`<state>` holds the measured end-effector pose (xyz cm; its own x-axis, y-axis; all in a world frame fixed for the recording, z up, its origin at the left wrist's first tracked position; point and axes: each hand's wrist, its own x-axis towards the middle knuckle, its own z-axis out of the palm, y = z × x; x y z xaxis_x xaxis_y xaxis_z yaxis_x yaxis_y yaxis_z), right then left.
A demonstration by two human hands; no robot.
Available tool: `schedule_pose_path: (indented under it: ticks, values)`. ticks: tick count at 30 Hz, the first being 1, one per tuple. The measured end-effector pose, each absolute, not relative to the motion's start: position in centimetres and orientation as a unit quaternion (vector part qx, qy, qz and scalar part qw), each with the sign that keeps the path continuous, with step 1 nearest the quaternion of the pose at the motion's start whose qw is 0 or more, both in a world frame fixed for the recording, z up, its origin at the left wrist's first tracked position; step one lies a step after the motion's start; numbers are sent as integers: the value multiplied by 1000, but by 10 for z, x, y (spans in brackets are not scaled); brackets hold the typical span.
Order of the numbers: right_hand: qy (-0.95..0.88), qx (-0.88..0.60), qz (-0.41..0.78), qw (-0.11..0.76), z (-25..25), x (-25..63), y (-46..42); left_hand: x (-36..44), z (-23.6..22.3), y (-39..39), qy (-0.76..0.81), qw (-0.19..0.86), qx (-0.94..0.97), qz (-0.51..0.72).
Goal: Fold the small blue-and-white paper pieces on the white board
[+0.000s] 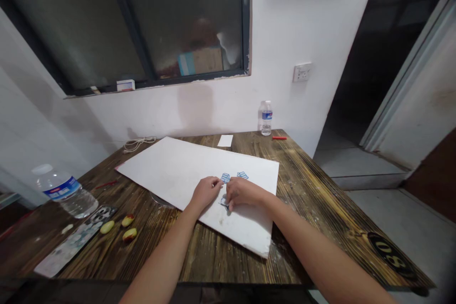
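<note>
A large white board (178, 164) lies flat at a slant on the wooden table, and both my hands are over its right part. My left hand (207, 191) rests on the board with fingers curled together, its fingertips beside a small blue striped piece (225, 177). Just right of it, my right hand (244, 192) is closed in a pinch, pointing down at the board. Under its fingertips shows a small bluish, dark-edged piece (223, 201), too small to name. A second blue striped piece (242, 175) lies beyond my right hand.
Left on the wooden table (306, 199) are a large water bottle (71, 192), a patterned strip (74, 242) and several jujubes (129, 234). Along the back are a white cable (138, 143), a white card (225, 140), a small bottle (266, 121) and a red stick (280, 138).
</note>
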<state>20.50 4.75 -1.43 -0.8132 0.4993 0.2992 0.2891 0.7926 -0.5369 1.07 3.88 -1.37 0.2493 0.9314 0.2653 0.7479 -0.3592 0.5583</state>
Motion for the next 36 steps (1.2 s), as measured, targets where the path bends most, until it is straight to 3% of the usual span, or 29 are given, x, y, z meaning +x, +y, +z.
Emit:
schedule_pose_path:
  ticks: [4, 10, 14, 18, 27, 36]
  values:
    - [-922, -220, 229, 223, -15, 206, 49, 9, -15, 39, 538, 159, 775, 290]
    - [-838, -448, 101, 295, -20, 210, 50, 9, -15, 39, 540, 154, 776, 288]
    - [-794, -551, 73, 245, -23, 217, 54, 10, -15, 39, 545, 156, 772, 288]
    - [-821, -541, 43, 179, -22, 222, 56, 10, -15, 40, 545, 159, 772, 285]
    - [-836, -533, -11, 129, -21, 219, 53, 12, -11, 37, 552, 160, 769, 278]
    - [-827, -538, 10, 164, -23, 224, 55, 11, -13, 38, 555, 164, 765, 282]
